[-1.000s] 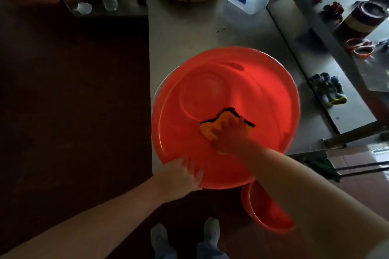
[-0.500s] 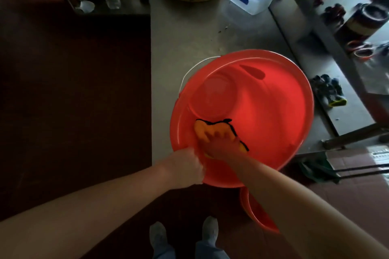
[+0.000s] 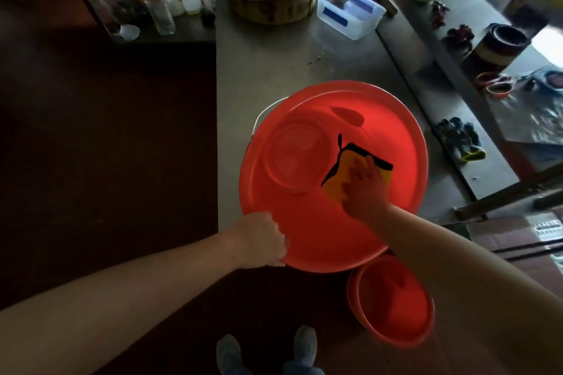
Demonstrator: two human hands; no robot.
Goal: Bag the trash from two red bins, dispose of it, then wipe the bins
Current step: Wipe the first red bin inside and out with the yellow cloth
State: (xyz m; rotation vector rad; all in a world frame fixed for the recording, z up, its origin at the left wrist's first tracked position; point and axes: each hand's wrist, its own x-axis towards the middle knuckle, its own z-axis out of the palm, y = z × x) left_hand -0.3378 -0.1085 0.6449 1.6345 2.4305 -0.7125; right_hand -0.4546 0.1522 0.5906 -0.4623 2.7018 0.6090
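A large red bin (image 3: 304,237) lies on the grey table (image 3: 274,61), its opening tipped toward me. My left hand (image 3: 259,239) grips its near rim at the lower left. My right hand (image 3: 364,189) is inside the bin, fingers spread flat, pressing a yellow cloth (image 3: 335,186) with a black edge against the inner wall, right of the round bottom. A second, smaller red bin (image 3: 393,304) stands on the dark floor below the table edge, partly under my right forearm.
At the back of the table are a round wooden block (image 3: 271,0) and a clear plastic box (image 3: 350,11). Dark gloves (image 3: 460,138) lie on the right-hand shelf, with scissors and a bowl beyond. My feet (image 3: 265,350) stand close to the table edge.
My right hand slid the cloth from the near-left inner wall across to the right and deeper into the bin. My left hand kept its grip on the rim.
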